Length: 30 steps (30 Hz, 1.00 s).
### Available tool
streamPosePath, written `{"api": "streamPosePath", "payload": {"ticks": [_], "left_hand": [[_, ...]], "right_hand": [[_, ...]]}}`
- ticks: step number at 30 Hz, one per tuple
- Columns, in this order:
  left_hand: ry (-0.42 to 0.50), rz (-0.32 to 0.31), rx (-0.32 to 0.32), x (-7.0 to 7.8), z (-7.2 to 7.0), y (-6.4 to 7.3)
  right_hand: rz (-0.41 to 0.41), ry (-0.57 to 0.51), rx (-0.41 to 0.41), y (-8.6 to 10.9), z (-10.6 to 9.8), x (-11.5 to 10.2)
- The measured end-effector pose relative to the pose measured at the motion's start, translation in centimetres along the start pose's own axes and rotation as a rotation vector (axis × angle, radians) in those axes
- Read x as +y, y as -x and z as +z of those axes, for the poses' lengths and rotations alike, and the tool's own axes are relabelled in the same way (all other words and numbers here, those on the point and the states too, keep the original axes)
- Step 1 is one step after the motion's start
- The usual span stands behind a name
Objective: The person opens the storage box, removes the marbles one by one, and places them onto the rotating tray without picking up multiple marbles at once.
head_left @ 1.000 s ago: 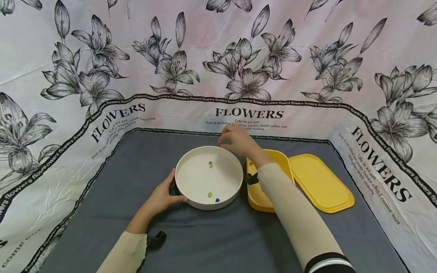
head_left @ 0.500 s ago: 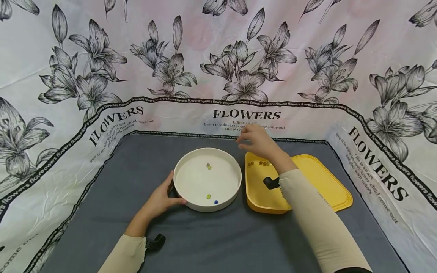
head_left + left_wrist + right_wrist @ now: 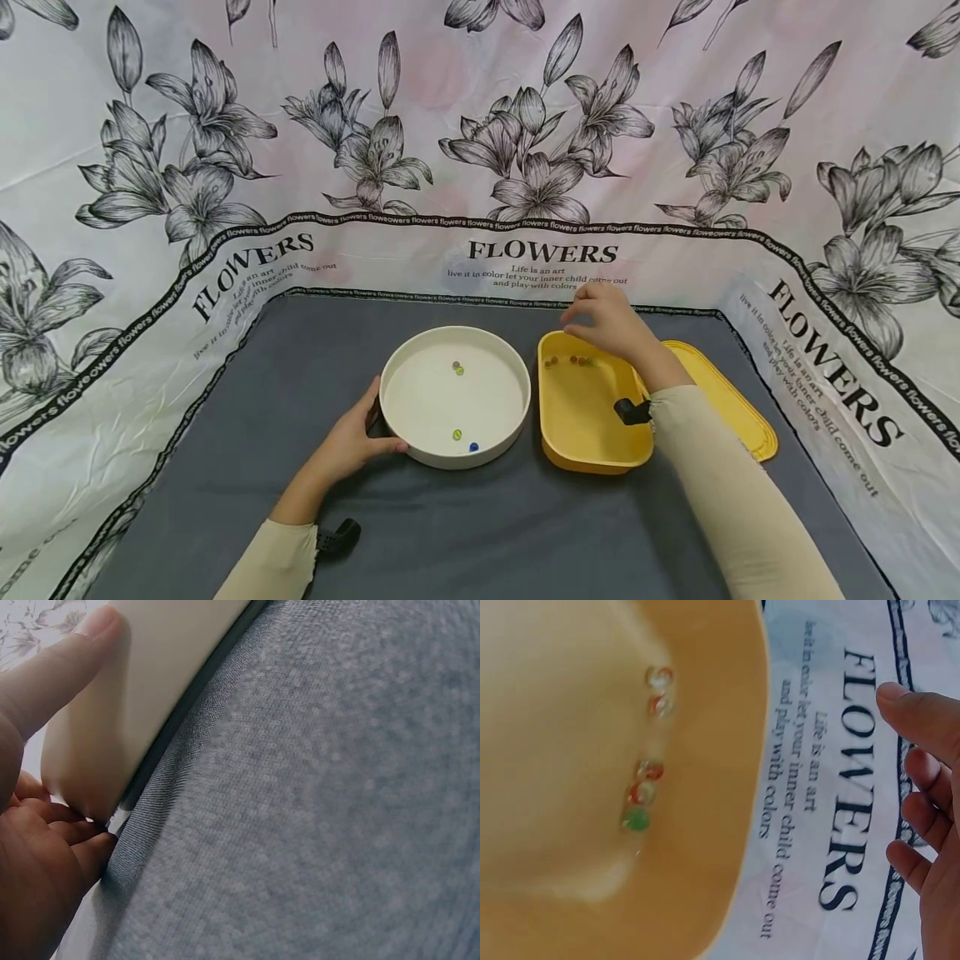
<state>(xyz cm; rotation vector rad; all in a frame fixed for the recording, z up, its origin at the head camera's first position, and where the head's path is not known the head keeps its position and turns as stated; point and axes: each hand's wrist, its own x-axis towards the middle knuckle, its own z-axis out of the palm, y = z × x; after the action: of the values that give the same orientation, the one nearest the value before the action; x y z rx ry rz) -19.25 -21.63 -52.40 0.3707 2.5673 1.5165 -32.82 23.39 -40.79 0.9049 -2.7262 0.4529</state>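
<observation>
A white round dish [image 3: 487,400] stands left of a yellow box [image 3: 585,433] on the grey cloth. My left hand [image 3: 350,446] grips the dish's left side, thumb on its outer wall [image 3: 82,742] and fingertips tucked at its lower edge. Inside the dish are a blue marble [image 3: 473,447], a yellow-green marble [image 3: 457,434] near it, and two touching marbles [image 3: 459,371] toward the back. My right hand [image 3: 611,321] hovers over the box's back edge, holding nothing, fingers loosely bent. Several marbles line the box's far side: orange-and-clear ones [image 3: 660,677] and a green one [image 3: 636,819].
A yellow lid [image 3: 720,396] lies on the cloth right of the box, partly hidden by my right arm. White fabric [image 3: 547,250] with printed flowers and lettering rises behind the grey cloth [image 3: 315,333]. A black wrist device [image 3: 339,537] sits at my left cuff.
My right hand has moved right, from the dish's back rim to above the back of the yellow box, uncovering the box and its marbles. My left hand stays on the dish.
</observation>
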Motion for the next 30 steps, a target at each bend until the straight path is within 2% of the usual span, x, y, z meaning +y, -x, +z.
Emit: {"api": "streamPosePath", "payload": {"ticks": [8,17,30], "left_hand": [[-0.001,-0.003,-0.008,0.6,-0.3,0.0],[0.017,0.015,-0.007,0.6,0.0,-0.1],[0.000,0.019,0.001,0.5,0.1,0.0]], "right_hand": [[0.036,0.021,-0.030,1.0,-0.5,1.5],[0.084,0.007,-0.122,2.3,-0.4,2.8],[0.068,0.010,-0.166,3.6,0.2,4.4]]}}
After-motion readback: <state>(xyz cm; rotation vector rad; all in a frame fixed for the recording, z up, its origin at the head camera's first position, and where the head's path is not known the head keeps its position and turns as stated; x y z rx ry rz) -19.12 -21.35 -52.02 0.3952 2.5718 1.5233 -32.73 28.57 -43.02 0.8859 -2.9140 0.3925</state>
